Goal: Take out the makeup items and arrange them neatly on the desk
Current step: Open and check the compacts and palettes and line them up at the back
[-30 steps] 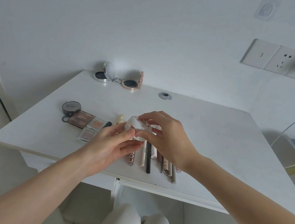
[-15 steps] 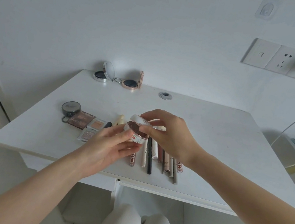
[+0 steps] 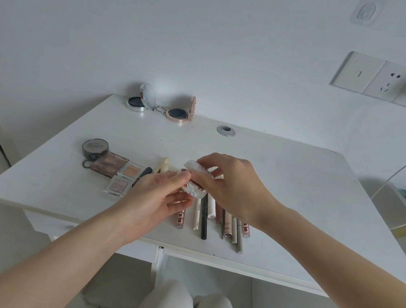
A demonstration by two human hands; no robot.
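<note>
Compact pinched by left hand; right hand pinches lid.

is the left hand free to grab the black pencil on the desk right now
Probably not: the left hand holds the small round compact with the right hand, and both hover over the black pencil.
</note>
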